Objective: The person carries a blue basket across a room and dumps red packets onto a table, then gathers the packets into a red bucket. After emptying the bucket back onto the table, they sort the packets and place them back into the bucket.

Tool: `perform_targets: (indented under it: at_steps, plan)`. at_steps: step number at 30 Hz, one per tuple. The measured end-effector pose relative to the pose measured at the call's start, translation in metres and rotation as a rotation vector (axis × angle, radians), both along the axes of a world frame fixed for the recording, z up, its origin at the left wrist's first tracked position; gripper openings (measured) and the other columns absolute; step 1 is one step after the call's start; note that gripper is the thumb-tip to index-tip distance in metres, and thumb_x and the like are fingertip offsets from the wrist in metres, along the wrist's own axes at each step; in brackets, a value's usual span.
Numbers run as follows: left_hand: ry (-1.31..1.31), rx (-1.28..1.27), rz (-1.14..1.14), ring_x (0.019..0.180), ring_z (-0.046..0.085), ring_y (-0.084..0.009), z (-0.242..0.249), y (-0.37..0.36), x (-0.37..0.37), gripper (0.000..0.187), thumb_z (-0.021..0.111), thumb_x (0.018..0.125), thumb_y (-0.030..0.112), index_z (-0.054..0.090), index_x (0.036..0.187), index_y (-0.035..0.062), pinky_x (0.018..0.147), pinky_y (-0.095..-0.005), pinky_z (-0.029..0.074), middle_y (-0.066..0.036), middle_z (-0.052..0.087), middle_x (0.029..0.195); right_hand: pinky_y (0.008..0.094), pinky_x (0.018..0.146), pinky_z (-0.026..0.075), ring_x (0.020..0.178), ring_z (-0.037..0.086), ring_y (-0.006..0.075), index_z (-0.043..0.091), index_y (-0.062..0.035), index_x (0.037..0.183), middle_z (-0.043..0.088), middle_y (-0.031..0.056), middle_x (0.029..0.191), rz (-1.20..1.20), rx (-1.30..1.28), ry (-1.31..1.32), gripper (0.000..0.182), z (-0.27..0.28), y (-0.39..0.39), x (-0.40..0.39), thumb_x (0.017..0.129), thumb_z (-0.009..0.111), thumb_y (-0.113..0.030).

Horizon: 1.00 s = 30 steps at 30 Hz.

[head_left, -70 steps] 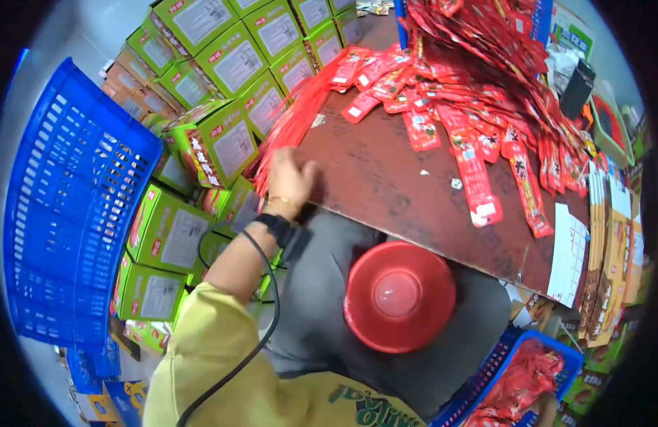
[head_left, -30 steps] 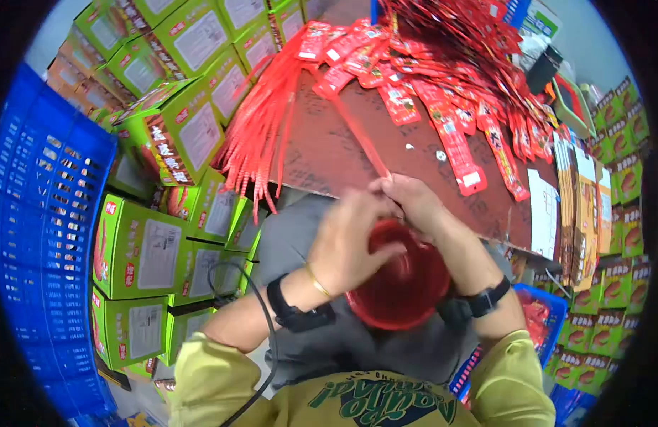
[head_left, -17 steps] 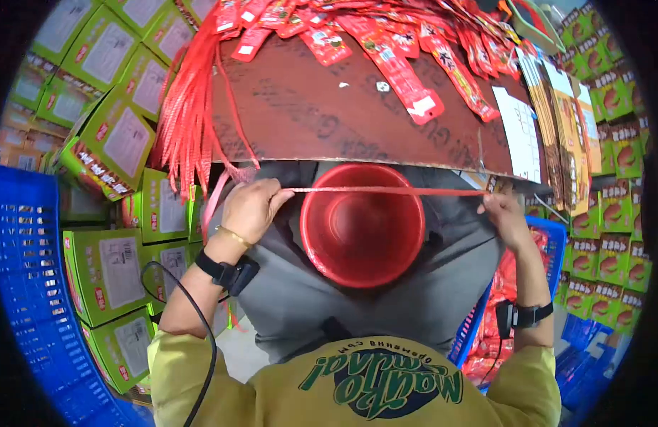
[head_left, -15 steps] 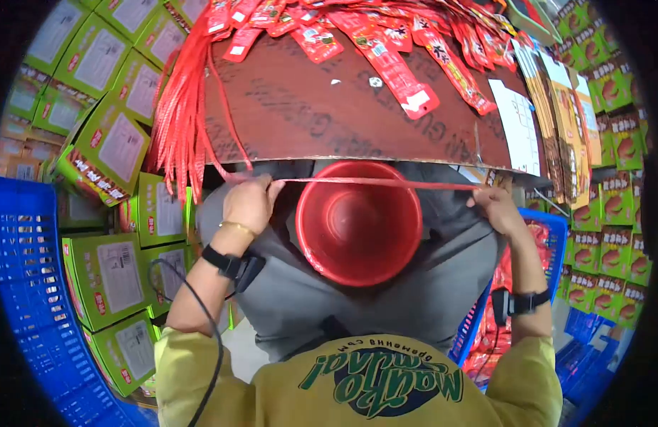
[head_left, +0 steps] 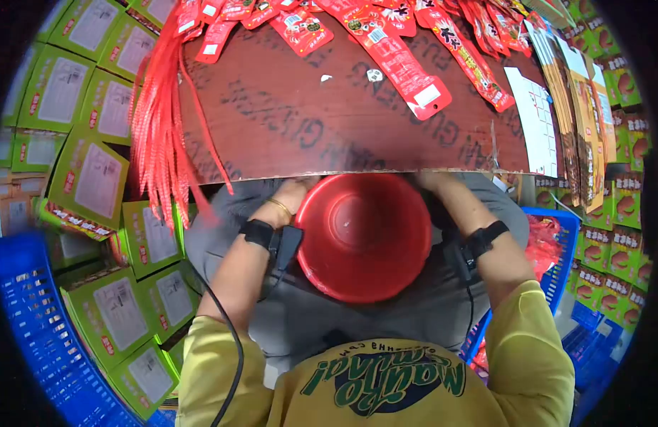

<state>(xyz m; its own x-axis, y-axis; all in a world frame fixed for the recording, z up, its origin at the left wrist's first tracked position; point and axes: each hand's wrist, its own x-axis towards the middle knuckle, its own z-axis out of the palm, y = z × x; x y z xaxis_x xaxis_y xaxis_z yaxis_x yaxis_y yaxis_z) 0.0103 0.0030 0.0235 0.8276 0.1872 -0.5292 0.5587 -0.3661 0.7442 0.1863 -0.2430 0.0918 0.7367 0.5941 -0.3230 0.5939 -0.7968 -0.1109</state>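
Left hand: the left hand (head_left: 293,195) lies just beside the bowl's left rim; its fingers are out of sight at the table's near edge, so opening and grip cannot be told.
Right hand: the right hand (head_left: 430,182) is mostly hidden at the same edge, by the bowl's far right side; opening and grip cannot be told.
Red bowl: the bowl (head_left: 386,263) sits between the forearms, over the grey trousers (head_left: 286,320), against or just under the table edge; contact cannot be told.
Bowl risk: it could tip or slide, in my judgement, if the legs shift or a forearm knocks the rim.
Red strands: the strands (head_left: 157,135) hang over the near edge of the table (head_left: 272,139), at left; their loose ends could tangle or catch on the left arm.
Cable: the cable (head_left: 237,356) runs loosely along the left forearm and could snag in a reach.
Bowl direction: mouth up towards the head, base down; round rim, so no long axis across it.
Strand direction: long axis far to near, tips pointing near.
Far side: red packets (head_left: 407,71) lie spread on the table.
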Motion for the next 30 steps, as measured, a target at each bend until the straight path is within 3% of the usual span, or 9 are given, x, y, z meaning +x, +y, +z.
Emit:
perform_targets:
  at_steps: [5, 11, 16, 19, 21, 25, 27, 29, 30]
  plan:
    - [-0.121, -0.537, 0.036, 0.1, 0.06, -0.0167, 0.032, -0.044, 0.028, 0.03, 0.053, 0.094, 0.012, 0.06, 0.12, -0.0003, 0.087, -0.0309, 0.049, -0.011, 0.065, 0.114, 0.0516, 0.109, 0.02, 0.133, 0.03, 0.033, 0.042, -0.0095, 0.139, 0.039, 0.0165, 0.143, -0.124, 0.469, 0.833, 0.057, -0.008, 0.022, -0.002, 0.092, 0.05, -0.041]
    - [-0.112, -0.557, 0.027, 0.101, 0.06, -0.0161, 0.011, -0.045, 0.024, 0.026, 0.054, 0.09, 0.001, 0.064, 0.114, 0.0002, 0.092, -0.0307, 0.048, -0.007, 0.065, 0.112, 0.0457, 0.106, 0.03, 0.126, 0.042, 0.0277, 0.045, -0.0107, 0.137, 0.046, 0.0135, 0.138, -0.404, 0.64, 1.36, 0.054, -0.008, 0.022, -0.029, 0.091, 0.055, -0.038]
    - [-0.061, -0.613, 0.038, 0.101, 0.06, -0.0179, 0.003, -0.047, 0.021, 0.022, 0.053, 0.092, 0.006, 0.066, 0.11, -0.0001, 0.094, -0.0311, 0.047, -0.009, 0.065, 0.112, 0.0303, 0.093, 0.044, 0.104, 0.056, 0.0176, 0.057, -0.0078, 0.123, 0.061, 0.0069, 0.117, -0.477, 0.706, 1.447, 0.046, -0.065, 0.017, -0.021, 0.083, 0.071, -0.025]
    - [-0.265, -0.053, 0.025, 0.096, 0.062, -0.0185, 0.011, -0.04, 0.013, 0.024, 0.055, 0.094, 0.02, 0.065, 0.108, 0.0035, 0.083, -0.0291, 0.05, -0.01, 0.065, 0.105, 0.0313, 0.095, 0.043, 0.107, 0.055, 0.0174, 0.057, -0.0073, 0.122, 0.061, 0.0065, 0.118, -0.49, 0.822, 1.019, 0.044, -0.033, 0.007, -0.05, 0.083, 0.07, -0.022]
    - [0.008, -0.776, 0.82, 0.088, 0.062, -0.0172, 0.013, -0.038, 0.012, 0.022, 0.06, 0.092, 0.025, 0.062, 0.105, 0.0078, 0.078, -0.0316, 0.051, -0.005, 0.065, 0.096, 0.0324, 0.096, 0.042, 0.109, 0.055, 0.0173, 0.055, -0.0069, 0.123, 0.061, 0.0078, 0.118, -0.267, 0.675, 0.919, 0.043, -0.054, -0.006, -0.05, 0.085, 0.067, -0.023]
    - [-0.093, -1.236, 0.769, 0.081, 0.06, -0.0158, -0.015, -0.039, 0.014, 0.012, 0.059, 0.092, 0.018, 0.058, 0.102, 0.0113, 0.076, -0.0335, 0.052, -0.003, 0.063, 0.09, 0.035, 0.1, 0.04, 0.113, 0.054, 0.0212, 0.057, -0.0071, 0.124, 0.059, 0.009, 0.122, -0.25, 0.704, 1.198, 0.047, -0.02, 0.018, -0.05, 0.084, 0.067, -0.031]
    - [-0.124, -1.187, 0.736, 0.077, 0.059, -0.0142, -0.001, -0.065, 0.021, 0.01, 0.06, 0.091, 0.015, 0.06, 0.101, 0.0103, 0.075, -0.0321, 0.052, -0.004, 0.063, 0.09, 0.036, 0.101, 0.039, 0.114, 0.054, 0.023, 0.058, -0.008, 0.123, 0.059, 0.0095, 0.123, -0.429, 0.714, 1.367, 0.048, -0.021, 0.032, -0.043, 0.083, 0.068, -0.034]
    - [-0.482, -0.691, 0.522, 0.078, 0.059, -0.0151, 0.004, -0.075, 0.026, 0.008, 0.059, 0.09, 0.009, 0.062, 0.098, 0.0071, 0.077, -0.0314, 0.051, -0.005, 0.064, 0.09, 0.0381, 0.101, 0.039, 0.115, 0.054, 0.0253, 0.059, -0.0109, 0.122, 0.059, 0.0099, 0.125, -0.056, 0.407, 0.855, 0.052, -0.032, 0.042, -0.038, 0.08, 0.069, -0.04]
    - [-0.055, -0.379, 0.354, 0.085, 0.061, -0.0192, 0.015, -0.059, 0.027, 0.016, 0.053, 0.093, 0.012, 0.064, 0.102, 0.0046, 0.082, -0.0317, 0.049, -0.009, 0.065, 0.095, 0.0381, 0.101, 0.039, 0.115, 0.054, 0.0253, 0.059, -0.0109, 0.122, 0.059, 0.0099, 0.125, -0.058, 0.405, 0.858, 0.052, -0.044, 0.042, -0.039, 0.08, 0.069, -0.04]
